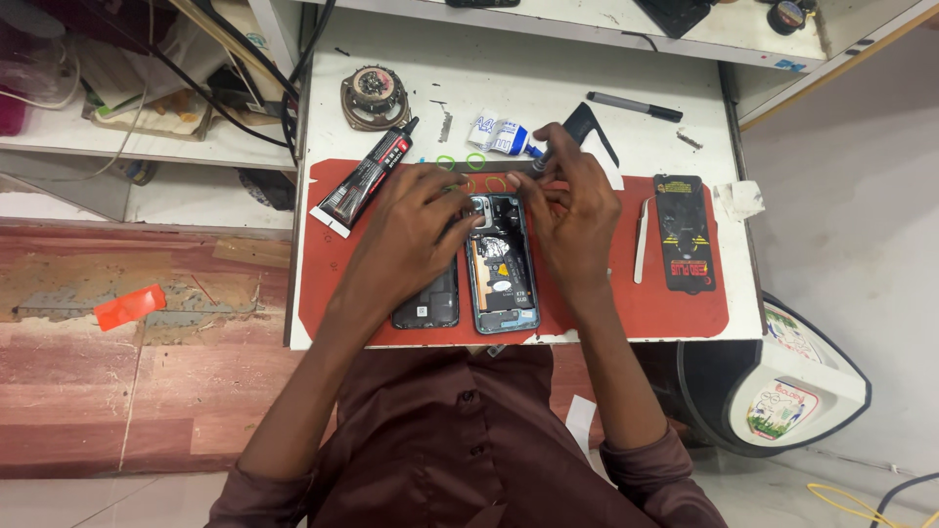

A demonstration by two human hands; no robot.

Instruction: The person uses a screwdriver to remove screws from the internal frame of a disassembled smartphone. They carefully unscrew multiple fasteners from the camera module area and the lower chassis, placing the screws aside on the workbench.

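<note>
An opened phone [502,266] lay on the red mat [675,308] near the front edge of the white counter [528,78], its long axis running from the person toward the back, camera end farthest from them. The left hand [416,230] rested over its upper left corner, fingers curled, thumb and fingertip pinching at a small silvery part [480,212] by the camera. The right hand [572,210] hovered at the upper right corner, its grip pressed together around a dark pen-like tool [544,156]; the tool's tip was hidden by the fingers.

Just left of the phone lay a black back cover [427,303], half covered by the left wrist. A black glue tube [366,179] with red label lay slanted at the mat's left corner. A white and blue tube [504,136] lay behind the hands, near green rings [460,161]. To the right lay white tweezers [642,240] and a black rectangular package [685,233] with yellow and red print, too small to make out. A round speaker [374,96] sat at the back left.
</note>
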